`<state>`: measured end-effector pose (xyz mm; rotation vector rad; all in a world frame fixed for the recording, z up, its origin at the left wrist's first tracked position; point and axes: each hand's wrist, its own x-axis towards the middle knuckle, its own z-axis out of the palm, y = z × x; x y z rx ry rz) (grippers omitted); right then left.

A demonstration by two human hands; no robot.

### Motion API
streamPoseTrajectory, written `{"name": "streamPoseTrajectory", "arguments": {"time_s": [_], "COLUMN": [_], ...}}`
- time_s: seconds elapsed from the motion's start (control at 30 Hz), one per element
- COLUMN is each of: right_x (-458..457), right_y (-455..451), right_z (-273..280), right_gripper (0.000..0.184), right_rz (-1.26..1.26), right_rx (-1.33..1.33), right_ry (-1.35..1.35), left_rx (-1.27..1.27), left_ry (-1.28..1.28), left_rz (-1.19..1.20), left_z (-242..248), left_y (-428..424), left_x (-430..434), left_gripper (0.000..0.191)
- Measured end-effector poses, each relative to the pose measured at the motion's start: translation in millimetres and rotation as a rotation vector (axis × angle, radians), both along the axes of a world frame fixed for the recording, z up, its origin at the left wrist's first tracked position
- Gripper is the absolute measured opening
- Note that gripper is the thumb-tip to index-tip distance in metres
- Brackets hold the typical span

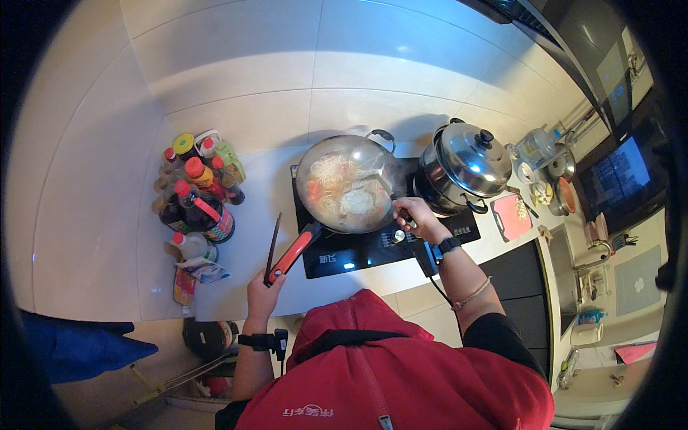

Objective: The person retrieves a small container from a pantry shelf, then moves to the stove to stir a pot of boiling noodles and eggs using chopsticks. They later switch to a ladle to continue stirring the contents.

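Note:
A metal wok [306,196] stands on the left side of a black induction cooktop [344,258]. Noodles [336,171] lie in it with red pieces and a pale mass, in light steam. My right hand [416,216] grips the dark handle of a spatula [384,185], whose blade reaches into the wok. At the wok's lower left, my left hand [264,293] holds the end of its red and black handle [293,255]. A pair of dark chopsticks [274,242] sticks up from the same hand, pointing away from me.
A lidded steel steamer pot [475,158] stands right of the wok. Sauce bottles [201,207] crowd the counter at left. Farther right are a red cutting board [510,217] with chopped pieces, a knife [529,207], bowls and a sink [561,274].

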<state>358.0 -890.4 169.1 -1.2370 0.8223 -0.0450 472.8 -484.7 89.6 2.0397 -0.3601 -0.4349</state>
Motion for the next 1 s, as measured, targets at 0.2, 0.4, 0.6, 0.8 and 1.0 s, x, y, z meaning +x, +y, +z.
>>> {"name": "streamPoseTrajectory", "arguments": {"time_s": [0.2,0.4,0.6,0.8,1.0], "right_x": [-6.8,-7.3,-17.6,-22.2,-17.0], "right_y": [0.5,20.2,57.6,62.7,47.2], "right_z": [-6.0,-8.9,-1.4,11.1,29.2], "right_gripper": [0.036,0.051,0.057,0.057,0.049], "right_rz": [-0.145,-0.08,-0.111,-0.003,0.078], "right_rx": [0.881,1.196,1.162,1.111,0.733], "right_ry": [-0.233,-0.483,-0.44,-0.562,-0.232], "left_rx": [0.023,0.023,-0.007,0.072,0.015], "left_ry": [0.0,-0.014,-0.025,-0.038,-0.058], "left_rz": [-0.007,-0.01,0.0,-0.027,-0.018], "left_z": [-1.1,-4.1,-4.1,0.1,3.4], "left_y": [0.9,1.8,2.0,1.3,0.3], "left_x": [1.1,1.3,0.4,1.7,-0.1], "left_gripper": [0.033,0.035,0.034,0.034,0.033]}}
